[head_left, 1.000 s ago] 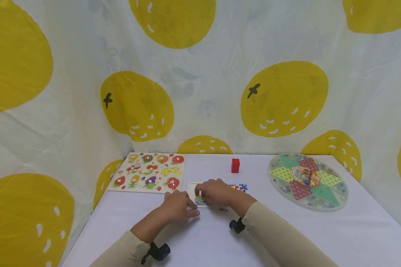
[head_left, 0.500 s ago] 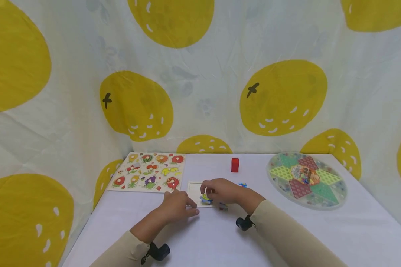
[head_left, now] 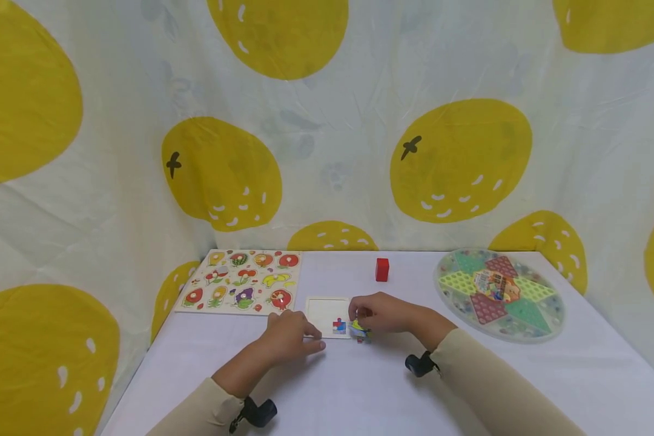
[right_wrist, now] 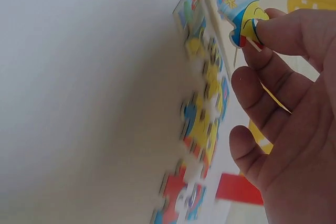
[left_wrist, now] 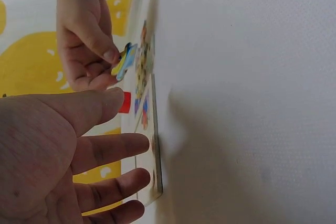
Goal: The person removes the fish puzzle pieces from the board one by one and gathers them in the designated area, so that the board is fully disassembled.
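My right hand [head_left: 387, 313] pinches a blue and yellow jigsaw piece [right_wrist: 244, 17] between thumb and fingertips, its other fingers loosely bent. This piece is held just off the right edge of a small pale puzzle tray [head_left: 320, 310]. Inside the tray's lower right corner lies a red and blue jigsaw piece [head_left: 339, 326]. My left hand [head_left: 290, 336] stays at the tray's lower left corner, fingers extended and touching or very near its edge. Several loose jigsaw pieces [right_wrist: 202, 124] lie beside the tray, mostly hidden by my right hand in the head view.
Behind the tray stands a red block [head_left: 382, 270]. A fruit peg puzzle board [head_left: 261, 292] lies at the back left. To the right is a round Chinese checkers board [head_left: 545, 315]. A curtain with yellow fruit prints [head_left: 338, 181] hangs behind the white table [head_left: 349, 393].
My right hand has moved right, from over the tray to beyond its right edge, carrying the jigsaw piece. The tray's corner piece has come into sight. My left hand has kept its place.
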{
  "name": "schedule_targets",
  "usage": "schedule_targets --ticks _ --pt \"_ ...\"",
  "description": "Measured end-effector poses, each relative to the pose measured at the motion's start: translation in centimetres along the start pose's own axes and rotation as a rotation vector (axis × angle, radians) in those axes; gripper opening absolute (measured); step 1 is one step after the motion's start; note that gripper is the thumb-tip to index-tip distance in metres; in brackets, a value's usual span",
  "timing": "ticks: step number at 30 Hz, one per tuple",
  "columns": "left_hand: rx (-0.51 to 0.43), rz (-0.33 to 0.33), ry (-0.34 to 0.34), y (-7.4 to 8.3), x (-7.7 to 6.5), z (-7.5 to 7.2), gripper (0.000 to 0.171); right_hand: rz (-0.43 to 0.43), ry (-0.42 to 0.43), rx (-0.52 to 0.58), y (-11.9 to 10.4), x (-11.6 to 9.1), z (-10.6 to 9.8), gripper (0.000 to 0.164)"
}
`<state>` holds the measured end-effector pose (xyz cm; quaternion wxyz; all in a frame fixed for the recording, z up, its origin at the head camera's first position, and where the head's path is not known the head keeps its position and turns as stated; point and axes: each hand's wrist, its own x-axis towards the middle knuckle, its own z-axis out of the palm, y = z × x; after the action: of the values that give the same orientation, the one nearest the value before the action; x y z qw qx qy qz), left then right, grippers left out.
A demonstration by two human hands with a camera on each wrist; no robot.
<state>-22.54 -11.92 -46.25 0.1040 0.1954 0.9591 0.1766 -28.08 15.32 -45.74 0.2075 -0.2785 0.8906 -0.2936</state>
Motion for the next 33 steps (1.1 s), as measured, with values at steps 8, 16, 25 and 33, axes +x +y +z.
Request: schedule_targets --ticks 8,16,25,33 --pt "0.0 0.007 0.004 0.3 0.2 0.4 0.032 0.065 -0.003 0.001 2.0 -1.6 -0.4 0.016" --pt "0.03 0.018 0.006 0.7 0.3 0.5 0.034 0.115 -0.031 0.005 3.0 -3.0 -0.5 0.018" --pt "0.035 0.022 0.011 0.8 0.4 0.7 0.034 0.082 -0.023 -0.078 3.2 -3.0 -0.4 0.021" --pt "0.043 0.011 0.001 0.8 0.5 0.9 0.035 0.056 -0.01 -0.103 3.0 -2.9 -0.6 0.02"
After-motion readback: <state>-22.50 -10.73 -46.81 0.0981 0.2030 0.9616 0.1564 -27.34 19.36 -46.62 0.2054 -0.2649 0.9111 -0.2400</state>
